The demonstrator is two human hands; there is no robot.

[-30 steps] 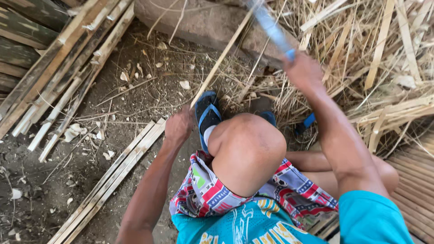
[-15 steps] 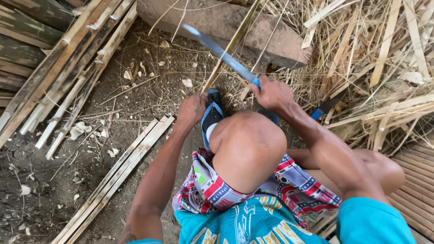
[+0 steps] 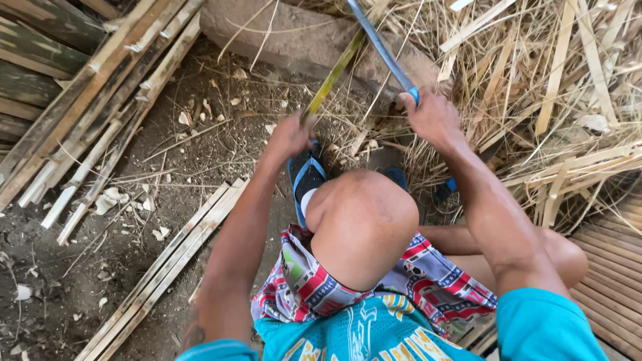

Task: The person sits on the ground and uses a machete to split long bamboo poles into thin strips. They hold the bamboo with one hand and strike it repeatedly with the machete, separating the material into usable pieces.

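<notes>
Head view: the right hand (image 3: 435, 119) is clamped round the blue handle of a long blade (image 3: 381, 45), which has swung from a raised position a second ago down across the bamboo strip (image 3: 334, 70). The left hand (image 3: 289, 136) has closed on that strip's near end, having slid up from beside the blue sandal (image 3: 305, 175). Beyond both grips the strip rests on a wooden block (image 3: 281, 37), so cutting looks under way. No container shows; split slats (image 3: 167, 261) lie left of the left hand.
</notes>
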